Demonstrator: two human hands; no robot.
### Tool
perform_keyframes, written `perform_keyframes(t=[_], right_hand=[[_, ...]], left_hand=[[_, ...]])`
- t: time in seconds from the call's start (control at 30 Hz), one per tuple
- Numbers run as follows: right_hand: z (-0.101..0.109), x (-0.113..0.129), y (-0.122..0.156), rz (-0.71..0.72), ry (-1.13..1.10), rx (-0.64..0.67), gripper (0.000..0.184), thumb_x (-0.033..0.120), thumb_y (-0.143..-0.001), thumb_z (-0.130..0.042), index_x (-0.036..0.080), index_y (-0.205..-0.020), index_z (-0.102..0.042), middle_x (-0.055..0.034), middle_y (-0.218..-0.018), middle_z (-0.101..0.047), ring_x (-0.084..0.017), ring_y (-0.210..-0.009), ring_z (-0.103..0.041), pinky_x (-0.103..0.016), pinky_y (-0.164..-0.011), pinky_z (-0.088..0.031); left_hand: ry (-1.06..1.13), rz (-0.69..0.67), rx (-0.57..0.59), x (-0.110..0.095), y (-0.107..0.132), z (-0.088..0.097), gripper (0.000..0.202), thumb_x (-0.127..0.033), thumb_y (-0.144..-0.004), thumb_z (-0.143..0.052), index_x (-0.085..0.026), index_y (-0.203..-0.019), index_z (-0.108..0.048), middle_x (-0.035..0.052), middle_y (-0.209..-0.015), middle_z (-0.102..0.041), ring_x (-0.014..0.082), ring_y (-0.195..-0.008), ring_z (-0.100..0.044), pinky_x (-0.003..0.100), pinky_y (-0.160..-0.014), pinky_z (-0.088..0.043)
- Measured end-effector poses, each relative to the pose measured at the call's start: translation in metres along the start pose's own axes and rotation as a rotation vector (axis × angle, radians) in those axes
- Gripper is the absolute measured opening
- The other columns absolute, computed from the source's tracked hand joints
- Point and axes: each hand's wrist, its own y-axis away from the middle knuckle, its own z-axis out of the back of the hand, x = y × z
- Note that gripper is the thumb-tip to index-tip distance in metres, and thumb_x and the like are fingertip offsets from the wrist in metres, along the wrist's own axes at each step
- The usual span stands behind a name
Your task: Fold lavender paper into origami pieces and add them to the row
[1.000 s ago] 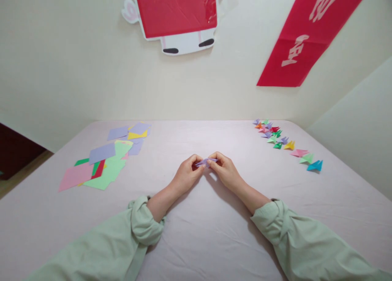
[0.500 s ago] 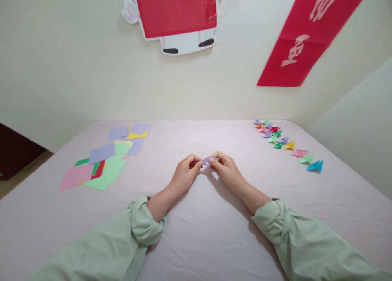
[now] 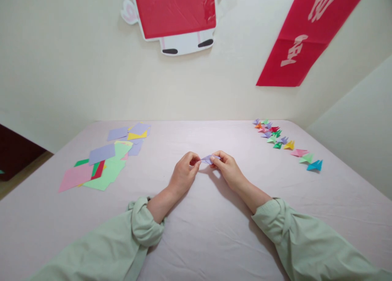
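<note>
A small folded piece of lilac paper (image 3: 208, 159) is pinched between my two hands just above the pale pink table (image 3: 196, 240). My left hand (image 3: 183, 175) is closed, its fingertips on the paper's left end. My right hand (image 3: 227, 169) is closed too, thumb and fingers gripping the paper's right end. Both arms wear light green sleeves rolled at the wrist. Most of the paper is hidden by my fingers.
A loose spread of flat coloured paper sheets (image 3: 104, 160) lies at the left of the table. A line of several small folded paper figures (image 3: 283, 142) runs along the right side. Red banners (image 3: 301, 32) hang on the wall behind.
My hands stay together on the lilac paper and have shifted slightly. The fingers have worked the fold; the paper now looks shorter and more bunched.
</note>
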Motion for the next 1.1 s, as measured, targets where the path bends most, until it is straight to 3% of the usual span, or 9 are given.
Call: perform_keyframes(t=[0.27,0.5,0.87,1.1], right_hand=[[0.000,-0.001,0.000,0.022,0.022,0.007,0.030,0.046,-0.071,-0.070,0.017,-0.077,-0.060,0.0014,-0.065,-0.060,-0.014,-0.062,-0.053,-0.027,-0.063,-0.042],[-0.001,0.000,0.001,0.037,0.051,0.016,0.028,0.045,-0.073,-0.067,0.018,-0.076,-0.060,0.0009,-0.066,-0.060,-0.014,-0.064,-0.053,-0.027,-0.063,-0.042],[-0.003,0.001,0.003,0.032,0.036,0.010,0.026,0.042,-0.072,-0.068,0.018,-0.076,-0.060,0.0016,-0.066,-0.059,-0.014,-0.065,-0.053,-0.027,-0.063,-0.041],[-0.001,-0.001,0.002,0.076,0.077,-0.003,0.026,0.044,-0.075,-0.066,0.018,-0.075,-0.060,0.0014,-0.065,-0.058,-0.014,-0.063,-0.052,-0.026,-0.061,-0.041]], left_hand=[[0.022,0.058,0.021,-0.004,-0.001,0.001,0.006,-0.022,-0.087,-0.052,-0.020,-0.081,-0.053,0.0005,-0.081,-0.060,0.0148,-0.077,-0.057,0.027,-0.076,-0.045],[0.191,0.138,0.052,-0.002,-0.001,-0.003,0.010,-0.029,-0.085,-0.055,-0.019,-0.086,-0.055,0.0020,-0.087,-0.061,0.0142,-0.077,-0.058,0.026,-0.071,-0.047],[0.230,0.177,0.052,0.002,-0.002,-0.004,0.014,-0.028,-0.085,-0.056,-0.017,-0.077,-0.059,-0.0009,-0.073,-0.060,0.0128,-0.070,-0.055,0.024,-0.067,-0.044],[0.278,0.226,0.071,0.007,-0.002,-0.005,0.016,-0.029,-0.086,-0.053,-0.016,-0.080,-0.061,0.0005,-0.076,-0.063,0.0138,-0.073,-0.058,0.025,-0.071,-0.046]])
